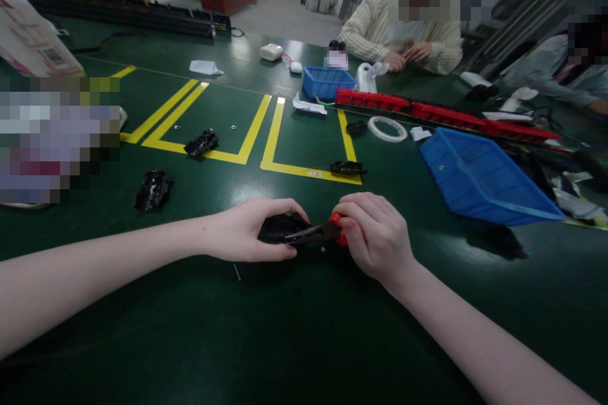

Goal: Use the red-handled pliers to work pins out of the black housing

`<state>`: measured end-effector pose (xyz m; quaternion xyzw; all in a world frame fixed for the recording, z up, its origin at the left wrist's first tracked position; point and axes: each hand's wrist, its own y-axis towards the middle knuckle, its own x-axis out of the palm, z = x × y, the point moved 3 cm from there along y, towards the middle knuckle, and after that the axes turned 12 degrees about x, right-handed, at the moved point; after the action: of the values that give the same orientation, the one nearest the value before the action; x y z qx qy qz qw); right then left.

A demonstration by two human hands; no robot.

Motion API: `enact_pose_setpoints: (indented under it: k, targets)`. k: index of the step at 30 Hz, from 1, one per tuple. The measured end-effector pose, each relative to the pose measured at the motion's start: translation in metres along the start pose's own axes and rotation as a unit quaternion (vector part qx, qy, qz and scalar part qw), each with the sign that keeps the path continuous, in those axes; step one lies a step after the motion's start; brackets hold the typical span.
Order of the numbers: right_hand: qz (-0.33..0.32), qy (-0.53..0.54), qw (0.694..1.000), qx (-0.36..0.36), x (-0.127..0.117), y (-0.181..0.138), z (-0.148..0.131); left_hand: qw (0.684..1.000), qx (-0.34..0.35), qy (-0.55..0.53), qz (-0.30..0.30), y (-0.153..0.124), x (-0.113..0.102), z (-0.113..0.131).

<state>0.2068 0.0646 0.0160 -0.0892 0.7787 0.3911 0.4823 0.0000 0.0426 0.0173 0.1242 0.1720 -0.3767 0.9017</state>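
Tabletop [294, 342] is spread toward six o'clock; a red-handled tool [327, 231], long axis three-to-nine, tip toward nine, is gripped by the right hand [377, 237], a black part [280, 229] by the left hand [242, 230].

On my feed, I have my left hand [242, 231] around a part [278, 228], with a tool [323, 233] spanning from there to my right hand [375, 234]. Beyond my left forearm, one loose part [152, 190] lies on the table [294, 342]; farther back, another [202, 143] rests on a floor-plan-like tape line [228, 156]. Rightward, a bin [494, 183] sits past a tape roll [387, 138]; behind, left of the roll, I see a second bin [327, 83].
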Motion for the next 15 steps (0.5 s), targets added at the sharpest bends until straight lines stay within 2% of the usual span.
enact_pose_setpoints:
  k: [15]
  targets:
    - [0.023, 0.025, 0.999, 0.025, -0.0019, -0.0002, 0.0055, 0.999, -0.020, -0.033, -0.002, -0.0025, -0.0062, -0.0001]
